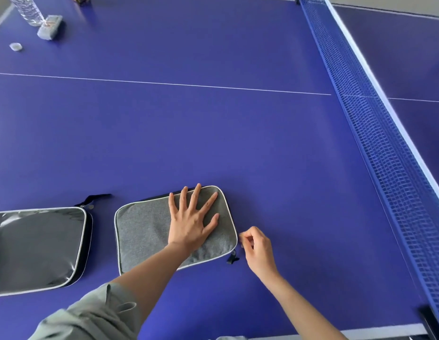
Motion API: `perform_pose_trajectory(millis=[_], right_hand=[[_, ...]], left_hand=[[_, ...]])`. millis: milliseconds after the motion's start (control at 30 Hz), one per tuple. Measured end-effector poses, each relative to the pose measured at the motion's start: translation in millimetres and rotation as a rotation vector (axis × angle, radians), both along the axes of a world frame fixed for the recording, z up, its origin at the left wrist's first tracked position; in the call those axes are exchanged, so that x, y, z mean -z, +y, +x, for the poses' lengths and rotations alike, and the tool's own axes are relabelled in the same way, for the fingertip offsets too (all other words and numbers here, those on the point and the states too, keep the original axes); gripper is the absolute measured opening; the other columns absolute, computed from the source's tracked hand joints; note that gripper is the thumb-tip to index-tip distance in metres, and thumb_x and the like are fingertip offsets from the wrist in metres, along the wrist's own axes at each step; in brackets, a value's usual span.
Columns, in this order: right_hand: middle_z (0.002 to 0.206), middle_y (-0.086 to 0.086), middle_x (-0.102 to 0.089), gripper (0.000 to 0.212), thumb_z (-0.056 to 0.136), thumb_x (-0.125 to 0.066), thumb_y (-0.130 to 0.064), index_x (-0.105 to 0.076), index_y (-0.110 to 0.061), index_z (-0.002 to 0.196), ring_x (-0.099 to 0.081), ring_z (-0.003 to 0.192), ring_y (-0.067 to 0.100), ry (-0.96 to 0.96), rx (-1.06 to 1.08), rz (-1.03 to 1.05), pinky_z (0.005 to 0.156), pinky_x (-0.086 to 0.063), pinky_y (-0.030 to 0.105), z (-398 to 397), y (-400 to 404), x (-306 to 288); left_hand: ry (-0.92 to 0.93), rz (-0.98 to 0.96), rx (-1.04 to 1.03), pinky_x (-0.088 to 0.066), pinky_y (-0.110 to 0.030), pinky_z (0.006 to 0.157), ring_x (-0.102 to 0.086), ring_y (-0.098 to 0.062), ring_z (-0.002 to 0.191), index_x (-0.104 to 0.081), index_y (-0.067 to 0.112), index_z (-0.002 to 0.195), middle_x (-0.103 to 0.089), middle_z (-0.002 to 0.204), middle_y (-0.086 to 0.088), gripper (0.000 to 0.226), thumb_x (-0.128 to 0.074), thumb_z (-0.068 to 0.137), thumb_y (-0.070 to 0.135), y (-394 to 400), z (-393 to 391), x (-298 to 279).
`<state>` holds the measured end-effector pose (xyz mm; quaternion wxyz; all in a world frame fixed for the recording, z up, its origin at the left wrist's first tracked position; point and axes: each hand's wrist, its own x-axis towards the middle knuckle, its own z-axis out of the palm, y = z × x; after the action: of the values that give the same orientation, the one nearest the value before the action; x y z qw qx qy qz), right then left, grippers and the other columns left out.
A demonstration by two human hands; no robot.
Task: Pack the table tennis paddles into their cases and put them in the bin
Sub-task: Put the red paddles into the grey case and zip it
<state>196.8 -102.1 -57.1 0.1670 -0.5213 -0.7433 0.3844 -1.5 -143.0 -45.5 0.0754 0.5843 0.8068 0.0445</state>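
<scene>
Left hand [192, 218] flat, fingers spread, on the grey case [144, 231]; right hand [256, 247] curled at its right edge.
Whether it pinches the zipper pull [232, 258] is unclear; second case [37, 246] left of the grey case is cut off; open tabletop [213, 133] beyond.

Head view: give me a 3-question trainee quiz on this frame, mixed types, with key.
1. True or false: the left hand lies flat, fingers spread, on the grey case.
2. Which item lies to the left of the grey case? A) shiny black case B) bin C) bare paddle
3. Fill in: the right hand pinches at the case's right edge, just above the dark zipper ____.

Key:
1. True.
2. A, the shiny black case, apart from the grey one on the blue table.
3. Pull.
</scene>
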Motion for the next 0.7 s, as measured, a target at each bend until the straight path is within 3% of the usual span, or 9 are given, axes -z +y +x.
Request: perform_pose_trajectory(millis=[100, 300, 400, 500, 633, 700], right_hand=[[0.073, 0.007, -0.06, 0.014, 0.09, -0.057, -0.005, -0.057, -0.001, 0.077, -0.052, 0.062, 0.018, -0.005, 0.051, -0.015, 0.054, -0.037, 0.015, 0.8, -20.2, -4.1], [0.085, 0.014, -0.066, 0.01, 0.091, -0.057, -0.004, -0.06, 0.003, 0.084, -0.065, 0.075, 0.027, 0.048, 0.175, -0.096, 0.066, -0.055, 0.035, -6.6, -33.2, -12.0], [0.085, 0.01, -0.066, 0.008, 0.092, -0.054, -0.007, -0.058, -0.002, 0.086, -0.063, 0.074, 0.021, 0.037, 0.236, -0.173, 0.06, -0.048, 0.016, -15.1, -35.6, -19.0], [0.078, 0.002, -0.063, 0.009, 0.095, -0.048, -0.01, -0.054, -0.009, 0.087, -0.06, 0.074, 0.021, 0.111, 0.372, -0.29, 0.053, -0.045, 0.013, -26.5, -41.6, -25.1], [0.079, 0.004, -0.059, 0.025, 0.095, -0.049, -0.034, -0.057, -0.011, 0.09, -0.061, 0.08, 0.026, 0.234, 0.557, -0.508, 0.073, -0.05, 0.034, -44.8, -49.9, -33.8], [0.067, -0.001, -0.051, 0.03, 0.087, -0.062, -0.038, -0.052, -0.014, 0.072, -0.053, 0.069, 0.024, 0.248, 0.56, -0.551, 0.066, -0.045, 0.034, -53.4, -50.9, -40.9]], left_hand=[[0.003, 0.006, 0.004, -0.011, -0.063, 0.113, -0.03, -0.037, 0.138, -0.029, 0.046, 0.143, -0.033, 0.153, -0.004, 0.055, -0.024, 0.09, 0.061, -0.8, 0.3, 1.9], [-0.019, -0.007, -0.006, -0.009, -0.063, 0.114, -0.029, -0.037, 0.139, -0.028, 0.045, 0.143, -0.032, 0.153, -0.005, 0.055, -0.023, 0.091, 0.059, -0.3, 0.1, 1.0], [-0.035, -0.049, 0.006, 0.001, -0.056, 0.116, -0.012, -0.033, 0.145, -0.019, 0.045, 0.146, -0.017, 0.158, -0.004, 0.053, -0.021, 0.094, 0.058, -3.6, -0.4, -3.9], [-0.136, -0.031, -0.007, 0.002, -0.047, 0.118, -0.007, -0.026, 0.147, -0.028, 0.036, 0.146, -0.018, 0.158, -0.006, 0.05, -0.032, 0.097, 0.047, -14.2, 0.4, -11.3], [-0.186, 0.05, -0.179, -0.006, -0.05, 0.116, -0.02, -0.02, 0.143, -0.043, 0.023, 0.139, -0.034, 0.149, -0.004, 0.045, -0.042, 0.094, 0.023, -53.1, 2.7, -23.9], [-0.191, 0.064, -0.316, -0.008, -0.052, 0.113, -0.019, -0.022, 0.143, -0.043, 0.022, 0.138, -0.032, 0.15, -0.002, 0.044, -0.043, 0.094, 0.021, -75.1, 1.1, -27.7]])
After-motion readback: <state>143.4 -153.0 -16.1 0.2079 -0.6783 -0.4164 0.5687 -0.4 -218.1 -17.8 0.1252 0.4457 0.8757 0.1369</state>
